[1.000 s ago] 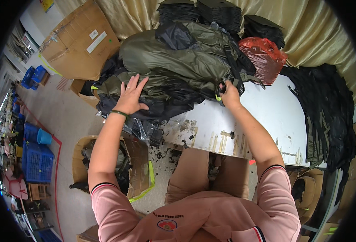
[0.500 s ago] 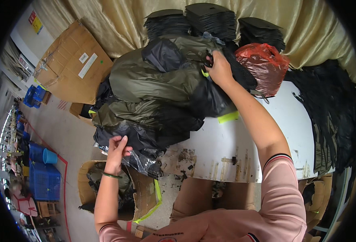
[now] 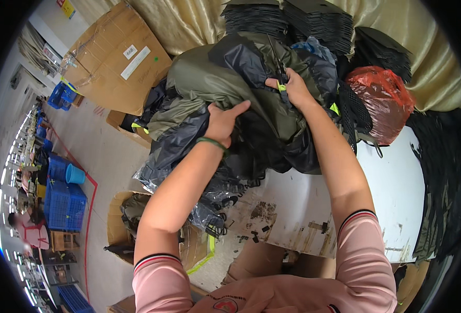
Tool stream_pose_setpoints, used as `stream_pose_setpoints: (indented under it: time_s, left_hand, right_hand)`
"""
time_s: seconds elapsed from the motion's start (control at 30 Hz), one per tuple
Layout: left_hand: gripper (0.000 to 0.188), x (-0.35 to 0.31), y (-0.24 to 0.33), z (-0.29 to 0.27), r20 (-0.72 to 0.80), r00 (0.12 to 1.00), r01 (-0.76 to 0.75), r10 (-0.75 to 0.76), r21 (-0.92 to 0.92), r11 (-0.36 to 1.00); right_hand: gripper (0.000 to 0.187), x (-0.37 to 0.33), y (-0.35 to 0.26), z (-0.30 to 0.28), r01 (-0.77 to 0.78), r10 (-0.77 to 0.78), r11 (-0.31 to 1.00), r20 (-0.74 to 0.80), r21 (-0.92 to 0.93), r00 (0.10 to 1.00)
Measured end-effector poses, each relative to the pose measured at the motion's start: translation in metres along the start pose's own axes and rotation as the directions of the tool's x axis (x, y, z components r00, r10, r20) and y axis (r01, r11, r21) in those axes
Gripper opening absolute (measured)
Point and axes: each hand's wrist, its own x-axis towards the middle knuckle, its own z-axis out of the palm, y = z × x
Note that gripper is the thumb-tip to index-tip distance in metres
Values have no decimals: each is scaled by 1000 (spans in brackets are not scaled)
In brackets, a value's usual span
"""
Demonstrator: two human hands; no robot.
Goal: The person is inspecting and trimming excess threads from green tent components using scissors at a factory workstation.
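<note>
Room at far left is too warped to make out past the blue crates (image 3: 65,205). Cardboard flap (image 3: 102,86) has white labels (image 3: 135,62). Olive-and-black fabric bundle (image 3: 204,78) buries the bench's (image 3: 293,201) left end; left hand (image 3: 223,123) is on it, thumb out, can't tell if it's gripping. Right hand's (image 3: 292,89) closed around some slim dark thing (image 3: 279,69). Black strips (image 3: 444,167) hide the right edge.

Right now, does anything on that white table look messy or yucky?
Yes: the white tabletop has a dark, blotchy patch near its closest edge, with little black scraps by it. That looks odd because most of the white surface farther right is much cleaner.
</note>
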Motion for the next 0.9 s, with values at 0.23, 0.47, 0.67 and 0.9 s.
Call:
stream_pose_setpoints:
  time_s: [0.23,0.47,0.67,0.9]
  left_hand:
    - [64,6,-3,29,-72,996,-60,52,-118,991]
    - [55,-51,63,87,162,893,-339,419,-369,865]
    - [61,-137,117,167,254,737,-326,627,-679,658]
    - [69,-229,55,201,239,699,-211,673,-831,514]
  right_hand:
    - [43,-11,-15,35,34,-62,963,95,268,994]
    - [29,-43,-131,-27,308,-303,948,-71,80,950]
    - [34,-117,-271,-103,420,-510,824,-175,-381,842]
    - [29,-217,-309,-157,330,-488,811,-246,-484,837]
